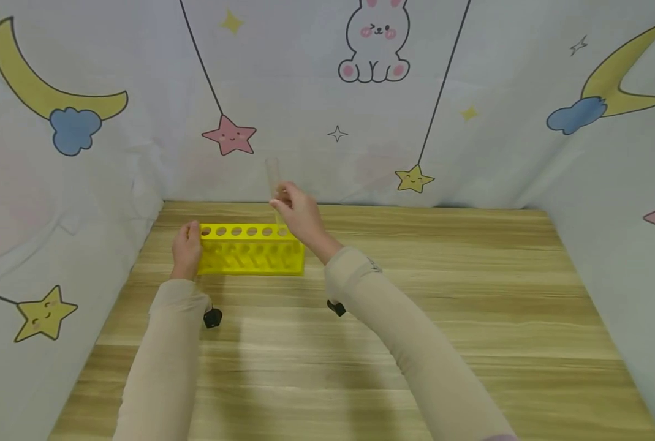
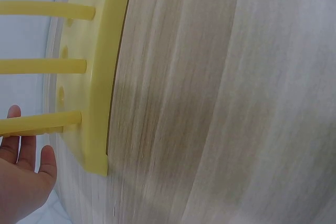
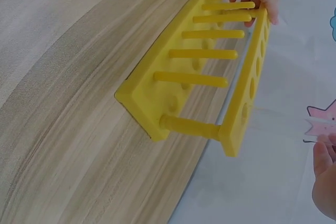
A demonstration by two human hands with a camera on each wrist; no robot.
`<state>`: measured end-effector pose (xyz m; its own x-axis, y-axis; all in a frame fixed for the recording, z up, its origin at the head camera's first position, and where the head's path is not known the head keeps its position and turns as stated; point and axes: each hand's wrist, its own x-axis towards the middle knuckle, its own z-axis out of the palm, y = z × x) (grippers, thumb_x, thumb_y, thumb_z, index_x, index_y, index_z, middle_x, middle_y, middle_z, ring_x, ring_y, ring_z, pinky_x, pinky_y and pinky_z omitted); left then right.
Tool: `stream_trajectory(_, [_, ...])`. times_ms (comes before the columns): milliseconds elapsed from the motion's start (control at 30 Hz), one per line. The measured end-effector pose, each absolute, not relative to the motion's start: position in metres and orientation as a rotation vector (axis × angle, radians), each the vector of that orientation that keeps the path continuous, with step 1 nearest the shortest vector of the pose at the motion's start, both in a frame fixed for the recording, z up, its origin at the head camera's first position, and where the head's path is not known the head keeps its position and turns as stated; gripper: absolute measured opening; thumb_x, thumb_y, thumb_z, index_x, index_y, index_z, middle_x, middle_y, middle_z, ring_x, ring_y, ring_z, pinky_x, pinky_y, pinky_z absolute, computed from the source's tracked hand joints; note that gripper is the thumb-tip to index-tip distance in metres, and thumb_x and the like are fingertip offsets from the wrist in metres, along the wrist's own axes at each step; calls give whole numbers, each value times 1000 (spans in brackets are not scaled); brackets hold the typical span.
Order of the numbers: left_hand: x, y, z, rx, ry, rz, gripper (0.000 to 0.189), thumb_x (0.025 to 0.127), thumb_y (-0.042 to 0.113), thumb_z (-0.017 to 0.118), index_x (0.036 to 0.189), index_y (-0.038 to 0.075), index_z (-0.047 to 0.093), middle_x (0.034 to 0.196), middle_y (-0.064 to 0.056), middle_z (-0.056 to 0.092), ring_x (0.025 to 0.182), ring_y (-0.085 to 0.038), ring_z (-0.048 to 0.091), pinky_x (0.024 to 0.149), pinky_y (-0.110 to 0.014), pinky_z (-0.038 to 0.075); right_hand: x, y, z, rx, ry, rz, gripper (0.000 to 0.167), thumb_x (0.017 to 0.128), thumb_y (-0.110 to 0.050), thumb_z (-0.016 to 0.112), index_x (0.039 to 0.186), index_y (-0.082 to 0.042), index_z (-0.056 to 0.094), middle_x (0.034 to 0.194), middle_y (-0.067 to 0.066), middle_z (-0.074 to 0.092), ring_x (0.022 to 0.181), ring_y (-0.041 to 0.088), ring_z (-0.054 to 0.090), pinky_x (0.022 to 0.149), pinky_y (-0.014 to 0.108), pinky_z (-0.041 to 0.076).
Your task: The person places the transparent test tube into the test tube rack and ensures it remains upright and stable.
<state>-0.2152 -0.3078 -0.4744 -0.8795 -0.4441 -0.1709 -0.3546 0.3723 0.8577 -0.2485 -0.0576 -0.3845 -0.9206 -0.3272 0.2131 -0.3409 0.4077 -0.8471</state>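
A yellow test tube rack (image 1: 250, 263) stands on the table, with a row of round holes in its top bar and pegs rising from its base. My left hand (image 1: 186, 248) grips its left end; the left wrist view has those fingers (image 2: 48, 161) around the end post. Over the rack's right end, my right hand (image 1: 302, 211) pinches a clear test tube (image 1: 272, 171) near its middle. The tube is upright with a slight tilt, its lower end right at the rightmost hole. Faintly, the right wrist view shows the see-through tube (image 3: 278, 121) reaching toward that end hole.
The wood-grain table (image 1: 443, 318) extends to the right and in front of the rack. Close behind the rack hangs a white cloth (image 1: 327, 104) printed with stars, moons and a rabbit, which also lines both sides. A small black device (image 1: 212, 317) sits at the left wrist.
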Motion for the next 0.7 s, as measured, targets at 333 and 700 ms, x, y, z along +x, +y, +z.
stream_trajectory(333, [-216,-308,-474,754,-2523,-1563,62,92,51,16,133,8,33,127,-14,43,111,-26,36,99,-38,30,-250,-58,-388,607,-2674,1547,23,89,-21,53,107,-8,51,109,9,62,99,17,59,83,23,47])
stream_trajectory(700, [-217,-309,-476,737,-2522,-1550,61,93,49,16,132,6,34,125,-15,45,114,-26,36,101,-38,27,-249,-58,-396,608,-2763,1528,22,89,-23,51,106,-9,51,107,7,62,99,17,59,84,25,47])
